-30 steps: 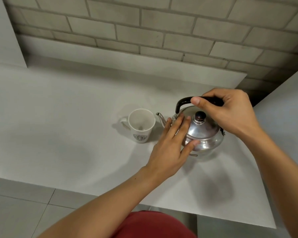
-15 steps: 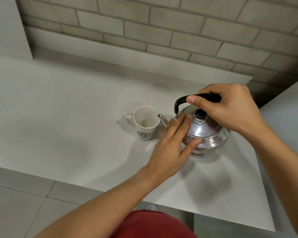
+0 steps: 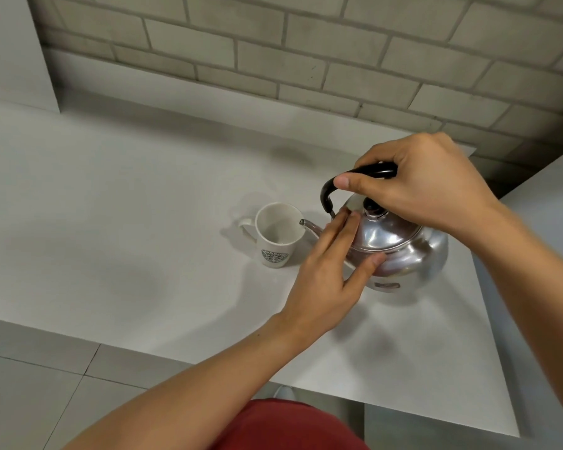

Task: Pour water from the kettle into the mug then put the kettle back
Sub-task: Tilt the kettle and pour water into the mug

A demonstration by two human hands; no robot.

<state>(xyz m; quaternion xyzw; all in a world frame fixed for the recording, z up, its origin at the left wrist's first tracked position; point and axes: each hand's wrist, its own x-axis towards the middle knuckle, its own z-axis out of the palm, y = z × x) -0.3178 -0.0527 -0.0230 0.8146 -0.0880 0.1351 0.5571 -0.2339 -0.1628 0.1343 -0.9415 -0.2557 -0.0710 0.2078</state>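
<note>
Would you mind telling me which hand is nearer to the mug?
Left. The left hand rests flat on the kettle body just right of the mug; the right hand grips the black handle, farther right.

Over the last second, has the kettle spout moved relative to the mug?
Yes. The kettle has shifted left toward the mug; its spout now overlaps the rim, where a gap showed before.
</note>
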